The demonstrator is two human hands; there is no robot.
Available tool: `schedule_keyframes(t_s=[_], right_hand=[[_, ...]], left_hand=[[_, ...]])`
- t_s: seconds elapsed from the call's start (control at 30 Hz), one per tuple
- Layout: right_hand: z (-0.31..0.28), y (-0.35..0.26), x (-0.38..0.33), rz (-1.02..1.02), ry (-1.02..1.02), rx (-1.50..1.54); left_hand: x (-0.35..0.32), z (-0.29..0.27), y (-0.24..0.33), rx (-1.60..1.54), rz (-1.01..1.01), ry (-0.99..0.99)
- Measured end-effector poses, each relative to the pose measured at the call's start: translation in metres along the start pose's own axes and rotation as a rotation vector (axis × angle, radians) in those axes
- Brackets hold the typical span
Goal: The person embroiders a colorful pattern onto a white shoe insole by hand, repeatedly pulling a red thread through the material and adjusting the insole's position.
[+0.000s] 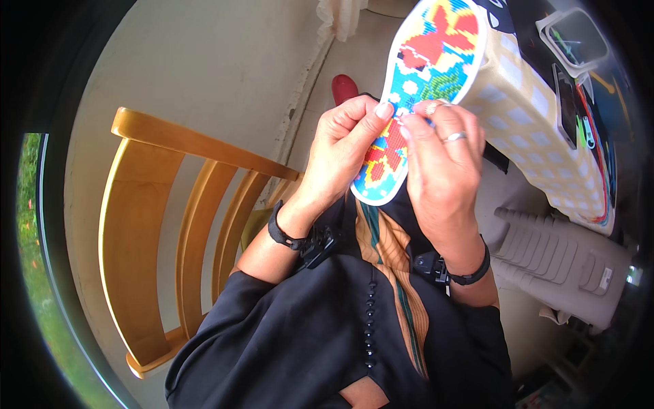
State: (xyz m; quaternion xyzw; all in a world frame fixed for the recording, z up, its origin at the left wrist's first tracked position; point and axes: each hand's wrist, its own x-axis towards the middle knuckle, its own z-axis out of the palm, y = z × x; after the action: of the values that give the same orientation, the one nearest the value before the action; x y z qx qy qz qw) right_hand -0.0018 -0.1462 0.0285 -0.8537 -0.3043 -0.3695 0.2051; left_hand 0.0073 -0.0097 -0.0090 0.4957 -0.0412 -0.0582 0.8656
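Observation:
An embroidered shoe insole (pixel 436 41) with a white rim is held up in front of me, tilted, its wide end pointing away and to the right. Red, yellow, blue and green stitches cover its top. My left hand (pixel 340 140) grips the left edge near the narrow middle, thumb on top and fingers mostly hidden beneath. Over the middle of the insole, my right hand (pixel 446 167) has its thumb and fingertips pinched together close to the stitching. Whatever sits in that pinch is too small to make out. A ring (pixel 454 137) shows on the right hand.
A wooden slatted chair (pixel 142 252) stands to the left by the wall. On the right is a table with a checked cloth (pixel 521 102), bearing a phone (pixel 565 105) and a plastic box (pixel 572 41). Below it stands a grey plastic seat (pixel 558 262). A red shoe (pixel 344 88) shows beyond my hands.

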Motion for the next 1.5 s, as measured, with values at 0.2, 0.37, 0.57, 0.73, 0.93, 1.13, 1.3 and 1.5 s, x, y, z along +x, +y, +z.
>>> schedule_keyframes(t_s=[0.2, 0.37, 0.57, 0.73, 0.93, 1.13, 1.3, 1.5], right_hand=[[0.001, 0.008, 0.002, 0.077, -0.026, 0.334], [-0.076, 0.054, 0.003, 0.811, 0.261, 1.746], [-0.210, 0.212, -0.096, 0.914, 0.691, 1.601], [-0.265, 0.287, -0.213, 0.929, 0.526, -0.294], [-0.137, 0.172, -0.086, 1.014, 0.432, 0.178], [-0.044, 0.031, -0.008, 0.582, -0.004, 0.446], [-0.018, 0.000, -0.002, 0.265, -0.066, 0.308], [-0.023, -0.006, -0.003, 0.345, -0.136, 0.345]], left_hand=[[0.002, -0.001, -0.004, -0.001, -0.037, -0.045], [0.007, -0.021, 0.003, -0.076, -0.110, 0.012], [0.012, -0.054, 0.020, -0.033, -0.023, 0.231], [0.021, -0.057, 0.034, -0.483, -0.041, 0.374], [0.012, -0.027, 0.011, -0.014, 0.102, 0.160], [0.002, -0.009, 0.004, 0.085, 0.185, 0.066], [-0.003, 0.001, 0.005, 0.115, 0.222, 0.063], [-0.007, 0.002, 0.010, 0.108, 0.215, 0.035]])
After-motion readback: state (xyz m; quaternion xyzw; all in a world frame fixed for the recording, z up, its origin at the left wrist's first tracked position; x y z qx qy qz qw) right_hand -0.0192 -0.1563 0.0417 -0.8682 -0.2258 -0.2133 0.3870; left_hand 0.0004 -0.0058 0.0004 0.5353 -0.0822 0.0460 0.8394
